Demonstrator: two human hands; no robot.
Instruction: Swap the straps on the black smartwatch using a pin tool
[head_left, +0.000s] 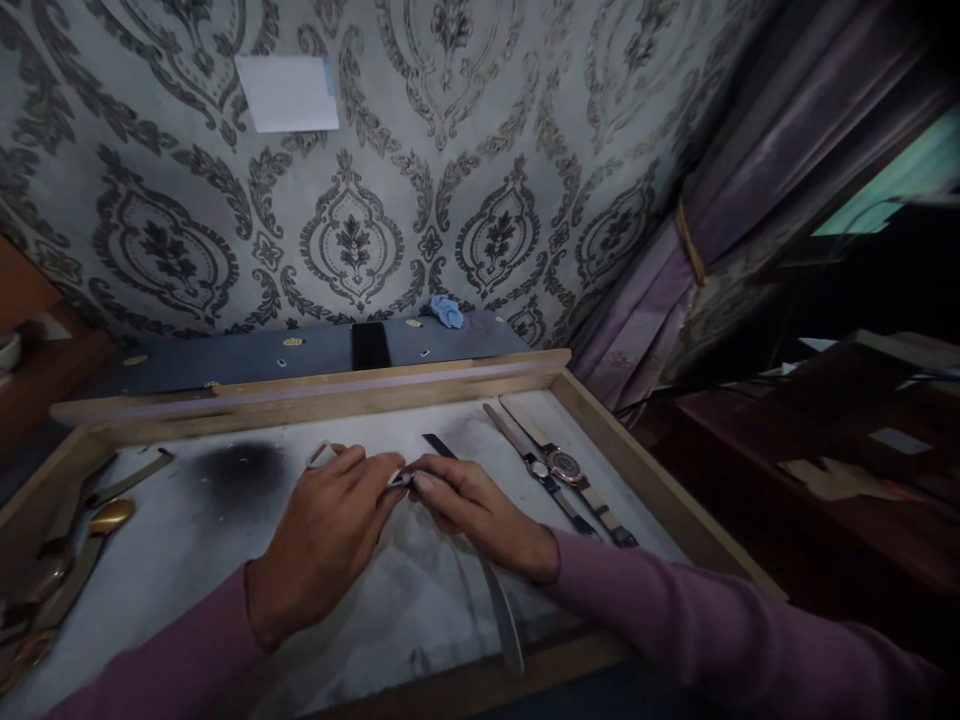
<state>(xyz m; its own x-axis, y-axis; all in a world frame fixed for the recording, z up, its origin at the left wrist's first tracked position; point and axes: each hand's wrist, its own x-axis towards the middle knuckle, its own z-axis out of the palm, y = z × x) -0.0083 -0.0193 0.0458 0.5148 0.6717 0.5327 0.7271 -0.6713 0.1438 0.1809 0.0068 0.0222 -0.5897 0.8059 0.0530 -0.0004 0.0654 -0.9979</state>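
Left hand: the left hand (322,530) pinches a small workpiece (402,481) between thumb and forefinger, other fingers curled.
Right hand: the right hand (480,505) pinches the same workpiece from the opposite side; the fingertips of the 2 hands nearly meet, a grip that suits steadying a small part.
Workpiece position: raised above the white liner (375,610), near the middle of the wooden tray (450,371).
Long band (501,610): runs beneath the right hand, its lower end near the front rail.
Right-side watches: a rose-gold watch (564,464) and a smaller watch (538,468) lie straps extended, side by side, presumably to leave the middle free for handling.
Left-side watches: a gold watch (112,516) lies among others; the frame edge cuts off part of this group.
Hidden detail: fingers cover most of the workpiece; in this dim light it is possibly a strap end or buckle.
Under-hand detail: the right hand hides the long band's middle.
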